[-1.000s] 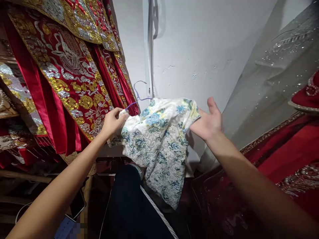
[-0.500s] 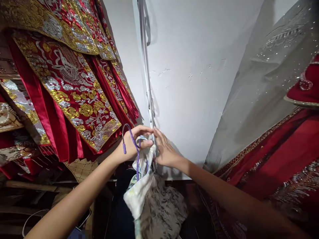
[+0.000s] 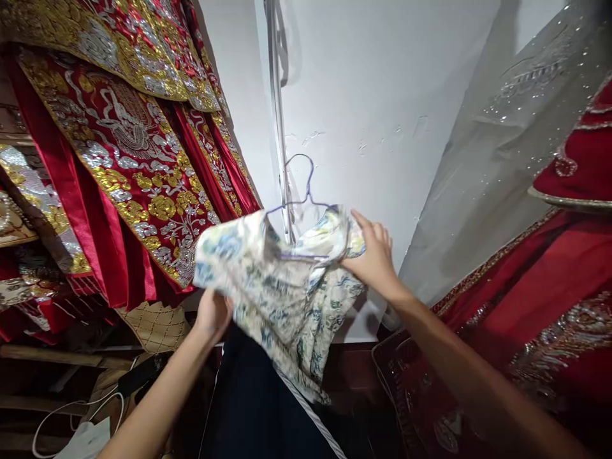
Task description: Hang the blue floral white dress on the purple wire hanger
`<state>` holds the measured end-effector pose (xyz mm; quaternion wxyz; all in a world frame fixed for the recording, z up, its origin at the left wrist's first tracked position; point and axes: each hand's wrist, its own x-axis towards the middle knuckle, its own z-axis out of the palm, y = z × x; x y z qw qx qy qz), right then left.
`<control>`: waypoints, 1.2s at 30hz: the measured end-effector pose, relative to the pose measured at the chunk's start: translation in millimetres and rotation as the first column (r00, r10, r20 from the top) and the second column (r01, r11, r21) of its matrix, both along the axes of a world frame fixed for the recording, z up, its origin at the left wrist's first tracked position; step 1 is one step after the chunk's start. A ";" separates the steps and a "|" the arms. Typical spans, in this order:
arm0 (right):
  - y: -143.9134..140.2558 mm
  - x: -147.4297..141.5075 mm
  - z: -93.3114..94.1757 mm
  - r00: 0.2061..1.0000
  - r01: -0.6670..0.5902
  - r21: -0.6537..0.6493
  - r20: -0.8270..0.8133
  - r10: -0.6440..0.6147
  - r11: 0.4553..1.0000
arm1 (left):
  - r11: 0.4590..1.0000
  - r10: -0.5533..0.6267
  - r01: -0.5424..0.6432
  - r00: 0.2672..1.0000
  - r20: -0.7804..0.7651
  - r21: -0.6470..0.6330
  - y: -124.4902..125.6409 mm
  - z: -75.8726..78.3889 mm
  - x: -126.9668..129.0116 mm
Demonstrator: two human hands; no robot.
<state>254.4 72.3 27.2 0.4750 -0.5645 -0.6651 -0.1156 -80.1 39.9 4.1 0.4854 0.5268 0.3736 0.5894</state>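
A white top with a blue and yellow floral print (image 3: 277,293) hangs spread out in front of me, slightly blurred. Its purple wire hanger (image 3: 308,191) sits inside it, the hook pointing up above the neckline. At the top's right shoulder, my right hand (image 3: 375,258) is closed on the fabric. My left hand (image 3: 213,313) is below the left sleeve with curled fingers, partly hidden by the cloth, and appears to grip it. Behind the hanger hook runs a thin metal rail (image 3: 277,115) fixed upright on the wall.
Red garments with gold and silver embroidery (image 3: 143,166) hang at left. At right hang a sheer sparkly grey fabric (image 3: 478,153) and a red beaded garment (image 3: 535,274). A white wall (image 3: 363,83) stands ahead. Lower left are a dark phone-like object (image 3: 141,375) and white cable (image 3: 71,408).
The top was bunched between both hands close to the rail. Now the hands are apart, the top is spread with its printed side showing, and the hanger hook stands upright at the neck.
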 end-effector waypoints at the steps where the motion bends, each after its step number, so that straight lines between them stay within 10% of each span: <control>1: 3.0 7.3 6.4 0.999 0.050 -0.004 -0.007 -0.050 0.999 | 0.997 -0.027 0.031 0.999 0.047 -0.065 -3.7 -13.3 0.3; 6: 11.3 0.1 31.0 0.993 0.120 -0.017 0.017 -0.119 0.993 | 0.989 -0.030 0.030 1.000 0.006 -0.143 -12.3 -68.5 33.1; 10: -7.7 -23.6 32.9 0.992 -0.057 0.003 0.111 0.056 0.998 | 0.935 0.266 -0.220 0.954 0.138 -0.280 -14.6 -102.6 57.3; 13: -35.1 -36.1 12.4 0.972 -0.232 0.028 0.036 0.231 0.972 | 0.855 0.399 -0.254 0.880 0.259 -0.452 -30.2 -124.5 59.9; 16: -64.9 -55.3 -38.9 0.864 -0.298 0.064 -0.405 0.298 0.952 | 0.817 0.398 -0.178 0.862 0.313 -0.549 -53.1 -138.3 55.6; 22: -99.6 -110.1 -154.7 0.365 -0.526 -0.115 -0.925 0.102 0.842 | 0.875 0.222 -0.025 0.908 0.355 -0.484 -85.5 -131.6 49.4; 25: -97.8 -125.7 -150.2 0.287 -0.648 -0.065 -0.944 0.164 0.759 | 0.887 0.165 0.023 0.917 0.362 -0.462 -94.9 -121.9 50.0; 30: -99.0 -128.1 -110.8 0.375 -0.790 -0.138 -0.880 0.292 0.598 | 0.886 0.164 0.027 0.915 0.368 -0.462 -104.2 -111.8 54.6; 36: -116.2 -122.4 -112.9 0.335 -0.687 -0.107 -0.924 0.184 0.719 | 0.877 0.297 -0.193 0.938 0.180 -0.441 -98.2 -106.7 54.3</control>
